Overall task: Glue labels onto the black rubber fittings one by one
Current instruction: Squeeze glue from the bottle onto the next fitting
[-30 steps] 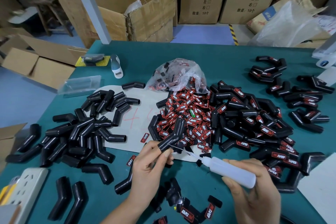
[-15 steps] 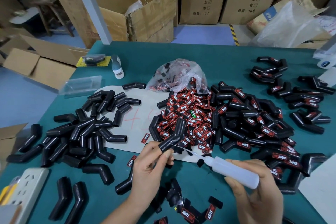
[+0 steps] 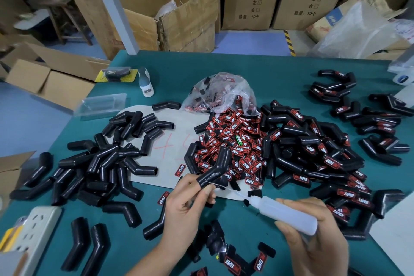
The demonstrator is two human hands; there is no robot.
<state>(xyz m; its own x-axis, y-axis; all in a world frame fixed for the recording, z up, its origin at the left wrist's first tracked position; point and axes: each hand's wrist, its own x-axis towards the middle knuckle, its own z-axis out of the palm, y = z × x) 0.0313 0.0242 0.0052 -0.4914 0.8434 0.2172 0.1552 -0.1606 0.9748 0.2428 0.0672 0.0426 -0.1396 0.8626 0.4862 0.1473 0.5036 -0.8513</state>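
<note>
**Item: black fitting under glue, held over the label heap**

Location. The fitting (image 3: 215, 170), a bent black rubber elbow, is held above the green table (image 3: 268, 69) at the near edge of the label pile (image 3: 233, 141), its upper leg rising over the red-and-black labels.

Grip. The left hand (image 3: 188, 206) pinches the fitting's lower end between thumb and fingers. The right hand (image 3: 313, 237) is wrapped round a translucent glue bottle (image 3: 289, 210), whose fine nozzle reaches the fitting's lower end, at or just short of the rubber; actual contact cannot be told.

Appearance. Matte-to-glossy black, angled at the middle, open at the ends, no label on the visible face. Unlabelled fittings (image 3: 107, 163) lie heaped to the left; labelled ones (image 3: 324, 154), each bearing a red patch, are heaped to the right, with more set farther right.

Risks, as judged.
- Too hard a squeeze would flood the spot; surplus glue could run onto the pinching fingers, which sit just beside the nozzle tip.
- A drip would land on the loose labels or card sheet (image 3: 170, 141) below and bond pieces together.
- The pinch holds only one end; nozzle pressure could rotate the fitting and smear the bead.
- Delay after gluing may let it skin before a label is pressed on.
</note>
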